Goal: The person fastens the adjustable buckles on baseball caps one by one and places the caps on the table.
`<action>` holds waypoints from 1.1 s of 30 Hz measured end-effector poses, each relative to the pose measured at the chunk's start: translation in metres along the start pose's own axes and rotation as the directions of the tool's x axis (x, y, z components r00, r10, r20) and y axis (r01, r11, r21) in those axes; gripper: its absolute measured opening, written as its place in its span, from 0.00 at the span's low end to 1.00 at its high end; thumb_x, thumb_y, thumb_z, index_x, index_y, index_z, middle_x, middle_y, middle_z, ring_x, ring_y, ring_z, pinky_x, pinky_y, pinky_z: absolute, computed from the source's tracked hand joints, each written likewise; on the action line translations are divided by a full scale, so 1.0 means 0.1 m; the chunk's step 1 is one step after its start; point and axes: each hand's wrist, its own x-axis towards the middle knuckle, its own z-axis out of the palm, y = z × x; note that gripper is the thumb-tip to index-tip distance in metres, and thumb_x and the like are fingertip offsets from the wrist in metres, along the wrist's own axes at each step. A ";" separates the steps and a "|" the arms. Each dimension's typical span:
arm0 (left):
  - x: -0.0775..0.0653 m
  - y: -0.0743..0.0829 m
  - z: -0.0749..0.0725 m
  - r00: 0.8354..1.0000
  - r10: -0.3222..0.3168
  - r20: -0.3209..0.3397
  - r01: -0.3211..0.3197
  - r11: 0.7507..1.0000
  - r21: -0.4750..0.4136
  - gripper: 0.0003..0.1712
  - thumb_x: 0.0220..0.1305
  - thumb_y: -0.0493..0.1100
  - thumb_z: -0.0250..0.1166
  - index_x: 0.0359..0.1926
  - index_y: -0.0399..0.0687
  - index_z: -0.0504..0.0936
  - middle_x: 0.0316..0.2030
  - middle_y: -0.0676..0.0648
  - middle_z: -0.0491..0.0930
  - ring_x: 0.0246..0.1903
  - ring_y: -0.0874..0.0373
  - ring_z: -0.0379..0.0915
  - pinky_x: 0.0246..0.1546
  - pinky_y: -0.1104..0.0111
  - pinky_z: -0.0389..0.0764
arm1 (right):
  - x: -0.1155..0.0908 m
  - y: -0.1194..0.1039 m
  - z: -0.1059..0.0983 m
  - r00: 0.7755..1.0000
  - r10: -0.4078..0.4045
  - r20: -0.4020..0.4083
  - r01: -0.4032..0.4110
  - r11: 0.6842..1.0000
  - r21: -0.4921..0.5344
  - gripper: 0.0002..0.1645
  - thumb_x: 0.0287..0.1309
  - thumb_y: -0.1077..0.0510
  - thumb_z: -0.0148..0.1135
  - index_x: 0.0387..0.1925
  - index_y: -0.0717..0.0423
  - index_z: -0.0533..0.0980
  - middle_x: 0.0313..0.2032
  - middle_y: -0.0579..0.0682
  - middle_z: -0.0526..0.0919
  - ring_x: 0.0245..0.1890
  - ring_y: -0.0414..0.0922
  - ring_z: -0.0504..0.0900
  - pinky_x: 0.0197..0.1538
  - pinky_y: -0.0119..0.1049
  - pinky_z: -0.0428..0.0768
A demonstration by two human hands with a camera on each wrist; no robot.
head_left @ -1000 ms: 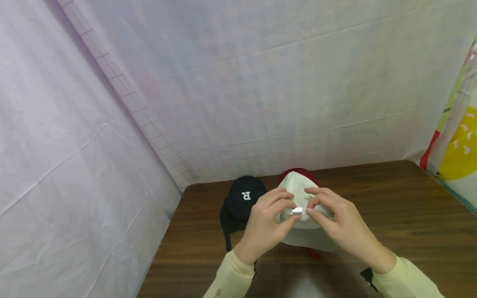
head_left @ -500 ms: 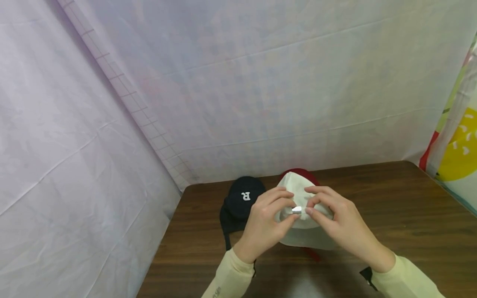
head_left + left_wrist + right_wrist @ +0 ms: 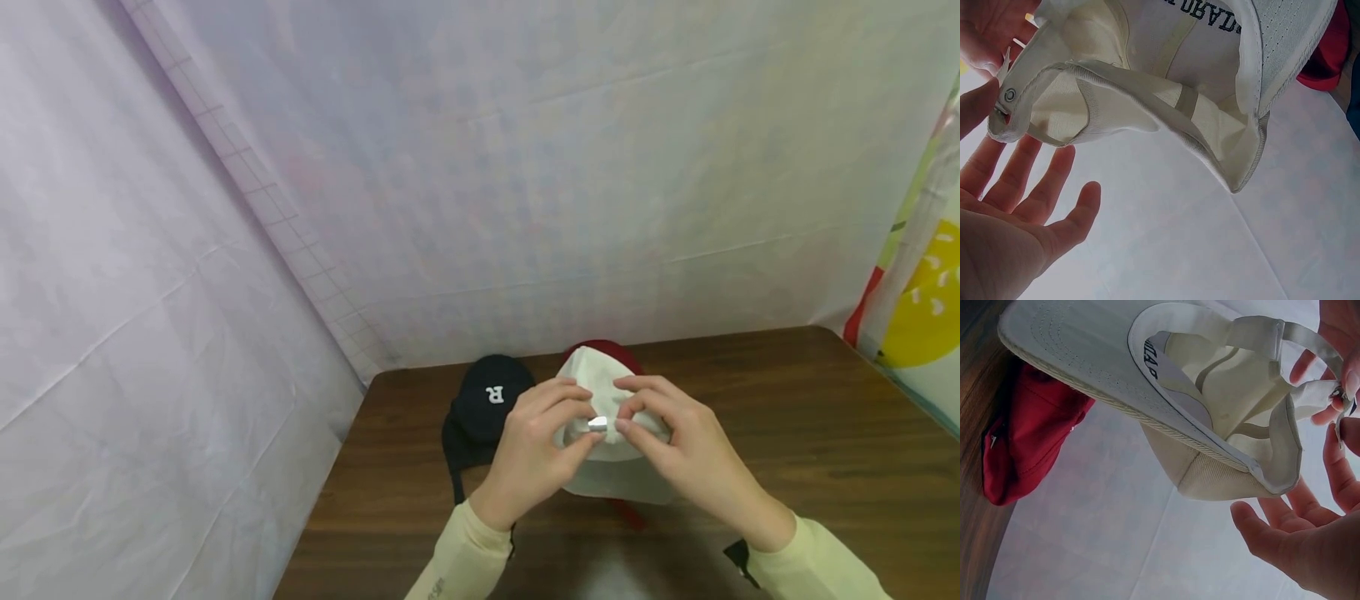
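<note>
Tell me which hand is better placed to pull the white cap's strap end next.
Probably the right hand: it seems to pinch the strap end, while the left hand grips the cap by the metal piece, suited to steadying.

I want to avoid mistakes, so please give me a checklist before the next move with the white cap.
1. Left hand pinches the back strap of the white baseball cap: ok.
2. Right hand pinches the back strap too: ok.
3. Metal buckle visible between the hands: ok.
4. Back strap fully fastened: cannot tell.
5. Dark R-lettered cap and red cap not held: ok.
</note>
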 end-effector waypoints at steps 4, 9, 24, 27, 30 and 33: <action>-0.01 -0.02 -0.01 1.000 0.009 -0.004 -0.009 1.000 0.008 0.11 0.55 0.42 0.78 0.38 0.48 0.87 0.47 0.49 0.84 0.57 0.53 0.76 0.63 0.60 0.69 | 0.00 0.00 0.02 1.000 0.002 0.002 -0.002 1.000 0.000 0.13 0.59 0.62 0.73 0.33 0.40 0.79 0.57 0.46 0.80 0.49 0.41 0.80 0.37 0.36 0.79; -0.01 -0.03 0.00 1.000 0.008 -0.001 -0.008 1.000 0.012 0.11 0.55 0.43 0.79 0.37 0.48 0.87 0.46 0.50 0.84 0.57 0.54 0.76 0.63 0.60 0.69 | 0.00 0.00 0.02 1.000 0.010 0.003 -0.010 1.000 0.002 0.13 0.59 0.62 0.73 0.33 0.39 0.78 0.57 0.46 0.80 0.50 0.42 0.80 0.37 0.36 0.79; 0.00 -0.02 0.01 1.000 0.000 -0.004 0.000 1.000 -0.013 0.10 0.56 0.42 0.78 0.38 0.49 0.87 0.46 0.50 0.84 0.57 0.54 0.76 0.64 0.59 0.69 | 0.00 0.02 -0.03 1.000 0.014 -0.011 -0.014 1.000 -0.016 0.12 0.59 0.63 0.72 0.33 0.41 0.79 0.58 0.48 0.79 0.46 0.41 0.79 0.33 0.38 0.78; 0.00 -0.02 0.02 1.000 0.000 -0.002 0.000 1.000 -0.010 0.10 0.56 0.42 0.78 0.38 0.49 0.87 0.46 0.50 0.84 0.57 0.54 0.76 0.64 0.59 0.69 | -0.01 0.01 -0.03 1.000 0.017 -0.016 -0.018 1.000 -0.018 0.13 0.58 0.63 0.72 0.33 0.40 0.78 0.58 0.49 0.79 0.47 0.42 0.79 0.33 0.38 0.77; -0.01 -0.02 0.02 1.000 0.003 -0.001 -0.003 1.000 -0.005 0.09 0.56 0.43 0.78 0.37 0.48 0.87 0.46 0.50 0.84 0.56 0.55 0.76 0.63 0.59 0.69 | -0.02 0.02 -0.02 1.000 0.021 -0.020 -0.022 1.000 -0.020 0.14 0.58 0.63 0.72 0.33 0.40 0.78 0.57 0.48 0.79 0.48 0.43 0.79 0.34 0.37 0.77; -0.01 -0.01 0.02 1.000 0.004 0.000 -0.004 1.000 -0.006 0.09 0.56 0.42 0.78 0.37 0.48 0.87 0.46 0.50 0.84 0.56 0.55 0.77 0.63 0.59 0.70 | -0.03 0.03 -0.01 0.999 0.027 -0.020 -0.028 0.999 -0.017 0.12 0.59 0.62 0.72 0.33 0.41 0.79 0.57 0.47 0.79 0.49 0.44 0.79 0.35 0.37 0.77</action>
